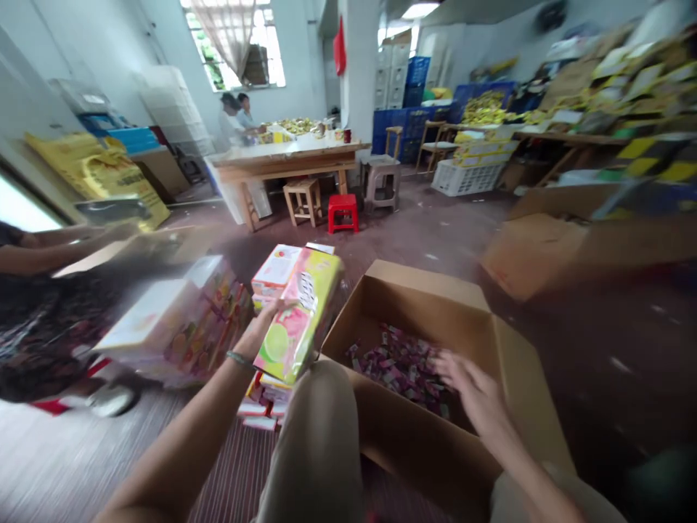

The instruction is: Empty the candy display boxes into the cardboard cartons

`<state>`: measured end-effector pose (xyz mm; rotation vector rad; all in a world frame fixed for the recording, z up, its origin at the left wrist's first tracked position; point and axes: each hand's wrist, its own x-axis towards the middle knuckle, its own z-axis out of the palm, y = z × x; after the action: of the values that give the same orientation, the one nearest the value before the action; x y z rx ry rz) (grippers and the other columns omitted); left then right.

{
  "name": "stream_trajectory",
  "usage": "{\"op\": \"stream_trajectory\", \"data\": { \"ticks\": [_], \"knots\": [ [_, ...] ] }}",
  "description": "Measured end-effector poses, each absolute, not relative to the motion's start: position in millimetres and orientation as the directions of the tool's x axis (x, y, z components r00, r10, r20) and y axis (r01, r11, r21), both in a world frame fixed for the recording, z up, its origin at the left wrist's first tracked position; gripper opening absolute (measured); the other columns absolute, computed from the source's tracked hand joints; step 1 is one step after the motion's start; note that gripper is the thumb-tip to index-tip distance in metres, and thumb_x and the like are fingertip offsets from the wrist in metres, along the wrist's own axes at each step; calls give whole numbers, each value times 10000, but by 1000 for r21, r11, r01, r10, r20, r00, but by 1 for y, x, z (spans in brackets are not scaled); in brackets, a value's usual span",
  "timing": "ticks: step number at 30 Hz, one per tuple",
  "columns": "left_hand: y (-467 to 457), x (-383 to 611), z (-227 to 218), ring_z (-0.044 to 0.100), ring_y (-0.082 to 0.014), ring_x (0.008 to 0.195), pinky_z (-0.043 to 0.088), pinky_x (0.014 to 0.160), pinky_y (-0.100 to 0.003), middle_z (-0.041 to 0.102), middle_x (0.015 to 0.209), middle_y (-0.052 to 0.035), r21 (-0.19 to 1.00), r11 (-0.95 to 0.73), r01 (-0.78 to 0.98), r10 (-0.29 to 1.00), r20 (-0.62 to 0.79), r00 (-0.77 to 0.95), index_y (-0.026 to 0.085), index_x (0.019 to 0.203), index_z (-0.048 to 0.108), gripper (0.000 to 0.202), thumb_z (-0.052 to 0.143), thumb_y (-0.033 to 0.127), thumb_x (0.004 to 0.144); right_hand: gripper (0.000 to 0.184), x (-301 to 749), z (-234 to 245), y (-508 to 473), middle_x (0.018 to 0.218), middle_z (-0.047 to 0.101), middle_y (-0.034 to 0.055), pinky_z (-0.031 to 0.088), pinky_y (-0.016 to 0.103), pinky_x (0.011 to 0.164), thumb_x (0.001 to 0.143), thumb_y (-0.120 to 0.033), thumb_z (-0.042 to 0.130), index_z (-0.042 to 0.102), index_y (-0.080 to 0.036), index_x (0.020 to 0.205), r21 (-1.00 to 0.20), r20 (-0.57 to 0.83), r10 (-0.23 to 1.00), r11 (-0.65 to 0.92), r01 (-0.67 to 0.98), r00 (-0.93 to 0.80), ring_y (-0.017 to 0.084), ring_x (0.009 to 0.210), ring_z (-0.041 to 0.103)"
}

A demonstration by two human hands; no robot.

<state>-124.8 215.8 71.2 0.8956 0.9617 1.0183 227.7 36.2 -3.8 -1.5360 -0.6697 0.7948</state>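
Note:
My left hand (279, 314) grips a printed carton (297, 316) in green, yellow and pink with fruit pictures, tilted beside my knee. Its fingers lie along the near side; the thumb is hard to make out. To the right is a large open cardboard box (430, 287), holding a heap of small purple-pink stick packets (400, 367). Over the right side of that heap hovers my right hand (468, 381), blurred by motion, with fingers stretched out and nothing visible in them. A stack of similar cartons (272, 272) rises behind and below the held one.
More stacked cartons (157, 319) stand to the left, beside a person's arm (59, 243) at a blurred open box. Another cardboard box (539, 247) lies right. Farther back are a red stool (343, 212), a wooden table (288, 156) and two seated people.

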Motion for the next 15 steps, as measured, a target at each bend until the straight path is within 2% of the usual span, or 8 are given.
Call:
{"op": "stream_trajectory", "data": {
  "ticks": [3, 6, 9, 11, 13, 15],
  "knots": [
    [204, -64, 85, 765, -299, 771, 574, 694, -318, 802, 819, -111, 889, 393, -235, 825, -228, 516, 105, 1042, 781, 417, 843, 145, 631, 618, 193, 13, 91, 1052, 788, 135, 593, 452, 994, 619, -722, 872, 763, -209, 945, -912, -162, 926, -8, -411, 340, 319, 1068, 739],
    [199, -3, 81, 748, -258, 679, 572, 662, -300, 785, 737, -83, 787, 582, -205, 697, -353, 624, 105, 992, 782, 324, 822, 233, 697, 451, 195, 32, 123, 1127, 784, 111, 564, 467, 1058, 821, -618, 774, 737, -209, 1008, -714, -140, 966, 52, -698, 215, 314, 1207, 690],
    [199, 53, 67, 716, -192, 612, 570, 648, -256, 775, 711, -25, 724, 612, -317, 709, -327, 624, 150, 893, 759, 191, 768, 243, 727, 364, 221, 37, 123, 1164, 781, 89, 553, 492, 1077, 947, -527, 649, 719, -221, 1130, -589, -177, 949, 112, -800, 263, 300, 1245, 671],
    [200, 83, 55, 738, -208, 660, 590, 695, -273, 783, 734, -20, 712, 610, -346, 703, -287, 650, 158, 924, 755, 227, 741, 252, 718, 346, 240, 30, 115, 1128, 788, 83, 560, 494, 1064, 956, -503, 637, 718, -223, 1142, -569, -245, 920, 119, -814, 306, 299, 1203, 693],
    [203, 102, 43, 757, -251, 703, 610, 733, -327, 786, 746, -37, 712, 634, -303, 658, -291, 694, 146, 995, 757, 330, 731, 303, 706, 340, 257, 15, 109, 1047, 795, 88, 577, 488, 1027, 941, -508, 651, 730, -216, 1095, -566, -315, 892, 98, -819, 324, 301, 1128, 721],
    [207, 110, 32, 748, -260, 664, 610, 691, -342, 781, 738, -56, 718, 664, -206, 601, -350, 719, 130, 1023, 752, 387, 749, 353, 707, 306, 271, -5, 109, 926, 791, 88, 598, 462, 967, 889, -483, 713, 737, -205, 1013, -589, -359, 867, 76, -805, 345, 297, 1025, 743]
  ]
}}
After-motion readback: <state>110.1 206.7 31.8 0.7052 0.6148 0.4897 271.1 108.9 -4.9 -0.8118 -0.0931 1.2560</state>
